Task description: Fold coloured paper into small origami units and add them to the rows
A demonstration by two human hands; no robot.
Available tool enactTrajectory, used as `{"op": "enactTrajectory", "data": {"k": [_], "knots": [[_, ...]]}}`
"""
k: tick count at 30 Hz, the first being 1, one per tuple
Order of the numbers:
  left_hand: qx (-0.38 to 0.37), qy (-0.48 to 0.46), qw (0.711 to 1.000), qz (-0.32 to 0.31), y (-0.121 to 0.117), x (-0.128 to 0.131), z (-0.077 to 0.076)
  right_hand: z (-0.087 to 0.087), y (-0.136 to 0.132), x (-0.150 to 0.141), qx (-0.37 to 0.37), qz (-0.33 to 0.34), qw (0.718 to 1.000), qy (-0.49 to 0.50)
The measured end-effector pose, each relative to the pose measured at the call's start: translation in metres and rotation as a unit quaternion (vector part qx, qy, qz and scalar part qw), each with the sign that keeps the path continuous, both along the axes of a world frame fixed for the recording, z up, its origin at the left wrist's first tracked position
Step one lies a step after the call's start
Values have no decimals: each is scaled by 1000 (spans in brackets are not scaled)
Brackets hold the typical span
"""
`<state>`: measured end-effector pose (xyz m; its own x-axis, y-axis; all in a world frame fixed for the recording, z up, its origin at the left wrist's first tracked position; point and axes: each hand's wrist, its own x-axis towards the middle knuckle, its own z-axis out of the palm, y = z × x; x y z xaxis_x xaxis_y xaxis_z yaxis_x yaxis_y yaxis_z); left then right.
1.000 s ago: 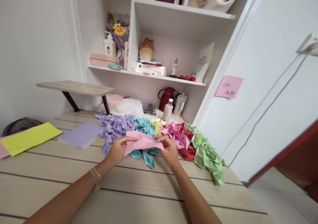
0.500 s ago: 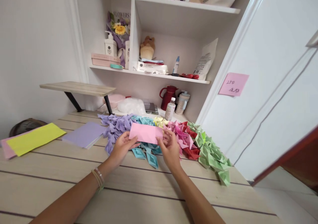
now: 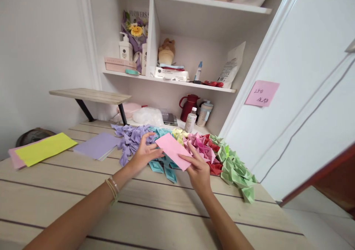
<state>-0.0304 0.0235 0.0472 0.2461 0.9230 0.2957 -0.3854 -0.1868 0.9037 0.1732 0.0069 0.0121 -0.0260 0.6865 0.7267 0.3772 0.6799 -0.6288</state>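
A pink rectangle of paper (image 3: 173, 150) is held up over the table, tilted with its right end lower. My right hand (image 3: 197, 167) pinches it at the lower right end, thumb and fingers on either side. Just off its left end, my left hand (image 3: 144, 154) has its thumb and fingers apart, with nothing visible between them. Behind the hands lies a heap of folded paper boats in purple (image 3: 131, 135), blue (image 3: 169, 174), pink (image 3: 201, 148), red (image 3: 215, 168) and green (image 3: 235, 172).
Purple sheets (image 3: 97, 146) and a yellow sheet (image 3: 46, 149) over pink paper lie on the left of the table (image 3: 133, 213). A small raised stand (image 3: 91, 95) is behind them. A bottle (image 3: 190, 120), a red jug (image 3: 189, 108) and a tumbler (image 3: 204, 113) stand at the back.
The pink paper has turned from level to slanting, its right end down. My left hand has let go of it and spread its fingers; the right hand keeps hold.
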Motion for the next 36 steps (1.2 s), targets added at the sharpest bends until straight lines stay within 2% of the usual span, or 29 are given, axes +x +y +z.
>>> {"op": "enactTrajectory", "data": {"k": [2,4,6,9,12,14,16,18,21,23,27,30,33,36], "knots": [[10,32,998,-58,-5,5,-8,1,-3,0,15,-18,1000,2],[19,107,992,-71,-7,8,-19,3,-8,-2,12,-5,1000,4],[29,145,989,-21,-6,9,-26,4,-11,-4,-16,24,999,23],[43,142,987,65,-5,6,-29,2,-13,-10,-95,78,988,97],[61,166,976,129,-8,5,-26,-2,-12,-17,-178,125,955,204],[62,158,975,145,-13,8,-25,-4,-10,-22,-218,154,923,277],[50,106,985,123,-17,12,-25,-6,-10,-25,-254,182,896,317],[33,49,993,98,-20,16,-26,-7,-10,-26,-282,199,885,312],[3,9,995,96,-20,18,-28,-7,-10,-25,-293,202,890,285],[-14,31,996,87,-19,15,-29,-7,-10,-24,-285,191,899,271],[-36,124,992,-8,-20,12,-28,-8,-10,-22,-259,173,924,223],[-64,113,990,-50,-23,13,-28,-6,-11,-19,-197,140,960,141],[-44,90,995,-3,-22,13,-30,0,-15,-15,-148,76,986,34],[-7,93,995,46,-18,9,-32,6,-21,-14,-169,90,982,-7]]}}
